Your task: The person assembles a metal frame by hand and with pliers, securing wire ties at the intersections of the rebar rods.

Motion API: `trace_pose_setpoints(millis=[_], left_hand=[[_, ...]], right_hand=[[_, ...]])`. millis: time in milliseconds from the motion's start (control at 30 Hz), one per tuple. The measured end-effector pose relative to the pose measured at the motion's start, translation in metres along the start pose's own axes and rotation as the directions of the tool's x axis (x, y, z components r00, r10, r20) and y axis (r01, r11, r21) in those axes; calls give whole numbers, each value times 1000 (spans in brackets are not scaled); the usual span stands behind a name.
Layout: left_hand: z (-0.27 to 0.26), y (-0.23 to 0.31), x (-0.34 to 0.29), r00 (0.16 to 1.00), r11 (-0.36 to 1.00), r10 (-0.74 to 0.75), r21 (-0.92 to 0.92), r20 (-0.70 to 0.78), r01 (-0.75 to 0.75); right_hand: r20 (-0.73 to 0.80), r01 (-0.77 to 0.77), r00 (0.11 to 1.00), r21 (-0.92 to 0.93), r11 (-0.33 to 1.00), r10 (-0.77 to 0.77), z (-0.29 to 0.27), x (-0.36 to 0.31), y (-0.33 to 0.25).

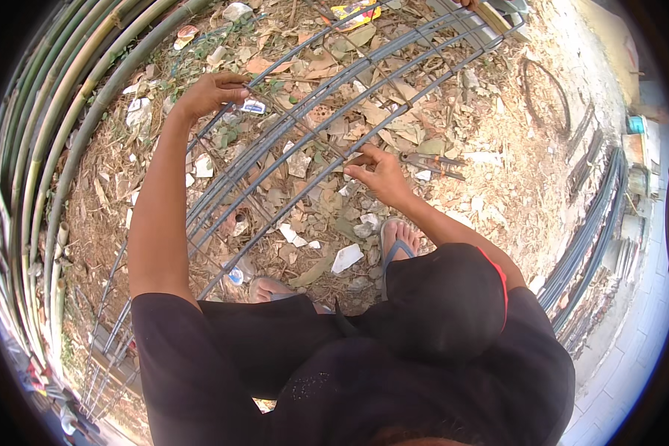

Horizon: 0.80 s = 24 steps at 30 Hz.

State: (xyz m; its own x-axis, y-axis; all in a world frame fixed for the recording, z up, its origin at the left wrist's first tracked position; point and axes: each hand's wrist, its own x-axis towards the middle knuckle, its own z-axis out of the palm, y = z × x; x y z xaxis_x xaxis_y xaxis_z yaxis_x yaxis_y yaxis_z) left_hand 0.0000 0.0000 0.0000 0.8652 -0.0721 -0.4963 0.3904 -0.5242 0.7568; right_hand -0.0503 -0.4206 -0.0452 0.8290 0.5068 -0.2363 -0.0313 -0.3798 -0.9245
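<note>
A long cage of steel reinforcing bars point(290, 132) slants across the view in front of me, with thin crosswise stirrups along it. My left hand point(214, 95) reaches to its far side, fingertips and thumb closed on the end of a thin steel stirrup point(305, 125). On the near side, my right hand point(383, 177) pinches at the other end of that stirrup, beside the nearest bar. Just right of this hand, a pair of pincers point(432, 165) with orange on its handles lies on the ground.
Bamboo poles point(59, 111) curve along the left. More steel bars point(591, 223) lie at right beside a pale tiled strip point(632, 327). Dry leaves and white rubble cover the ground. Part of another person's hand point(467, 4) shows at the cage's far end.
</note>
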Motion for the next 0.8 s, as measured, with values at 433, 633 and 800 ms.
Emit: trace_pose_setpoints(millis=[433,633,800], left_hand=[[21,30,-27,980,984,-61,-173,-188,28],[19,26,-21,979,996,-17,-85,-201,-1],[25,14,-21,978,971,-11,-237,-208,-39]], right_hand=[[-1,31,999,250,968,-32,14,6,10],[89,-97,993,264,960,76,4,4,-2],[33,-40,999,205,978,34,8,9,0]])
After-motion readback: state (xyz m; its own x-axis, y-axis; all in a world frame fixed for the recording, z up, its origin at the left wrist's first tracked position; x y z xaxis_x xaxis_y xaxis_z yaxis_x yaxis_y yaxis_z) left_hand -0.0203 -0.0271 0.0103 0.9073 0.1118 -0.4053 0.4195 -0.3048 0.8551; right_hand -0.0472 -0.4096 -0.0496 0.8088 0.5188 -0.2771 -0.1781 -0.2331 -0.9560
